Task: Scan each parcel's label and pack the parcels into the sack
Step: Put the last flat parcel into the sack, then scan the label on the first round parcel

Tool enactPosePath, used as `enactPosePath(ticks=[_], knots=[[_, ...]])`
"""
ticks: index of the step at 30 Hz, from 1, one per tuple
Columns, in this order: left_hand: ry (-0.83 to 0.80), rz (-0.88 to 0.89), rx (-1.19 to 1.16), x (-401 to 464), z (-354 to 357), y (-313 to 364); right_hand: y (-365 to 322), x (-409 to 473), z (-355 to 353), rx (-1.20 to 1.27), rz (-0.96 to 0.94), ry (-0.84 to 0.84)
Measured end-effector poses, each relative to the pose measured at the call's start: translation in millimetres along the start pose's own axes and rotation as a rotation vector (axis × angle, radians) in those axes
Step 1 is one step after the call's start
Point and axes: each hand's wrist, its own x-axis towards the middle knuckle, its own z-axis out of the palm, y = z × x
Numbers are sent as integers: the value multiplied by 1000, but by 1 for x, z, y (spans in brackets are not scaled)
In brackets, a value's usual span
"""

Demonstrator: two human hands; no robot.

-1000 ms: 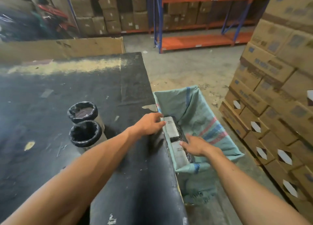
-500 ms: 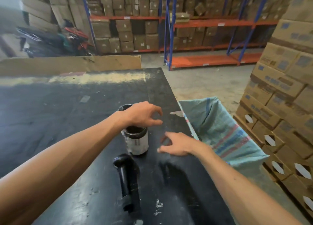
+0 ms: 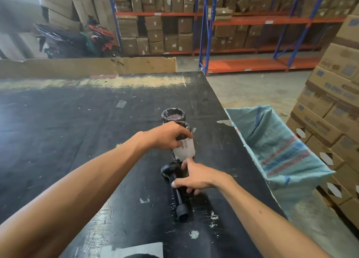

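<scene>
**A:** where's everything sitting?

**B:** black table, green sack hanging open off its right edge. Two wrapped cylinder parcels mid-table: far parcel untouched, left hand fingers curled round the near parcel.

**A:** scanner?

**B:** scanner lying flat, right hand over it, fingers spread, index touching the near parcel's label.

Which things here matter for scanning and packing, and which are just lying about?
For the job: near parcel, gripped by the left hand; far parcel; scanner under the right hand; sack.

Lying about: stacked boxes; cardboard sheet; shelving; motorbike.
</scene>
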Motion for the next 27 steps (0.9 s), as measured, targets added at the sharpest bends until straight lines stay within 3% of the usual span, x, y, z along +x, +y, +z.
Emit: enactPosePath(ticks=[5,10,16,22,27], knots=[[265,-135,-227,-36,-7,-20,-11,4,15,167,-12,108],[473,-296,-546,-73,-10,-35,-26,13,29,62,-13,245],[722,-490,-790,-109,-8,-50,-35,17,31,204,-51,336],[788,-589,-696,-135,-5,-57,-64,11,-1,568,-230,367],[854,-631,-603,-143,-4,-56,-85,6,-29,715,-326,344]])
